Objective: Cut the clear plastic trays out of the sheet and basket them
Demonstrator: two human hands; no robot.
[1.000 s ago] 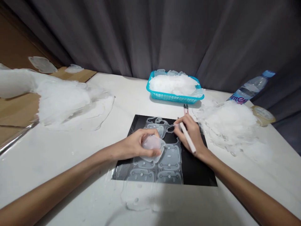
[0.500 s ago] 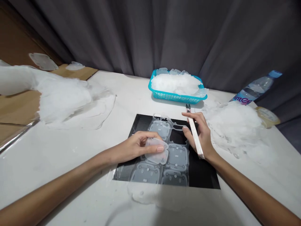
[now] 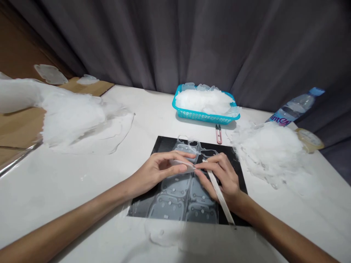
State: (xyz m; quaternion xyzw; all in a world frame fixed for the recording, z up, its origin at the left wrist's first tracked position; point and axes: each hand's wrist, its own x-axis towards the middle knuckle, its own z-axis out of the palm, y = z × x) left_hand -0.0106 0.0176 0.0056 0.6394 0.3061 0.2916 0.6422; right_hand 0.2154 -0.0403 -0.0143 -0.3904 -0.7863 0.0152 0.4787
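A small translucent plastic piece [image 3: 187, 166] is pinched between the thumb and fingers of my left hand [image 3: 153, 168], tilted nearly edge-on. My right hand [image 3: 229, 180] has its fingertips at the right edge of that piece. A slim white stick-like tool [image 3: 221, 197] lies within the right hand, slanting down toward the wrist; its exact kind cannot be made out. Below both hands, a translucent sheet of moulded plastic shapes [image 3: 175, 185] rests on a black mat [image 3: 236, 160], with open outlines at its far end. Fingers partly cover the sheet.
Pink-handled thread snips [image 3: 218, 136] lie beyond the mat. Behind them stands a blue basket [image 3: 208, 117] filled with translucent pieces. White translucent heaps lie at left [image 3: 74, 117] and right [image 3: 274, 146]. A water bottle [image 3: 293, 107] and tape roll [image 3: 309, 140] are at right.
My right hand has moved left and nearer, bringing its fingertips to the piece. My left hand has tipped the piece from facing up to nearly edge-on. The snips now show fully.
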